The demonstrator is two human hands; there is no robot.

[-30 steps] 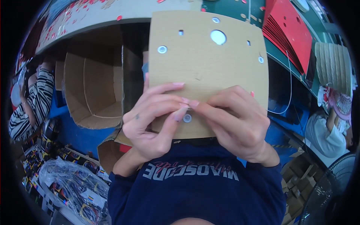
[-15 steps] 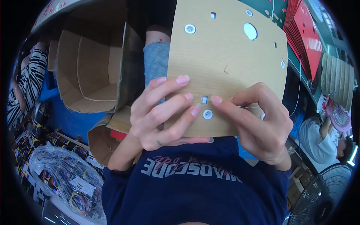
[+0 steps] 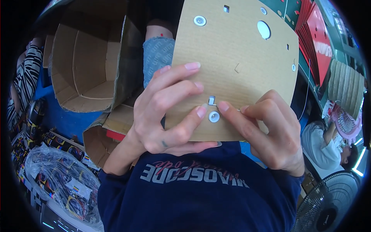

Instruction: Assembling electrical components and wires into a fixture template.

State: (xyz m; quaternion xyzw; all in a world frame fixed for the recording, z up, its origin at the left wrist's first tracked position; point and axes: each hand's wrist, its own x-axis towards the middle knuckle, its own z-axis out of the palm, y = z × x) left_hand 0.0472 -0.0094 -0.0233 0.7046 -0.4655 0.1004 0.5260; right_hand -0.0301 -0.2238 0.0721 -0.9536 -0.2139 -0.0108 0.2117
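A tan cardboard panel (image 3: 208,50) with white ringed holes and small slots is held up in front of my body. My left hand (image 3: 166,108) grips its near edge, with several fingers lying over the face and one digit along the edge below. Between the hands, a small white tab (image 3: 211,101) sits in a slot, just above a white round eyelet (image 3: 214,116). My right hand (image 3: 270,131) is closed, pinching a thin white cord (image 3: 239,110) that shows only in part. One right fingertip presses beside the slot.
An open cardboard box (image 3: 89,65) stands at the left, with a smaller carton (image 3: 98,141) below it. Plastic-wrapped goods (image 3: 63,185) lie at lower left. Red sheets (image 3: 315,46) are stacked at upper right. A black fan (image 3: 328,205) and another person (image 3: 322,143) are at right.
The panel has shifted slightly upward in view. My right fingertip has moved a little lower beside the slot, and less of the cord shows. My left fingers are spread slightly wider.
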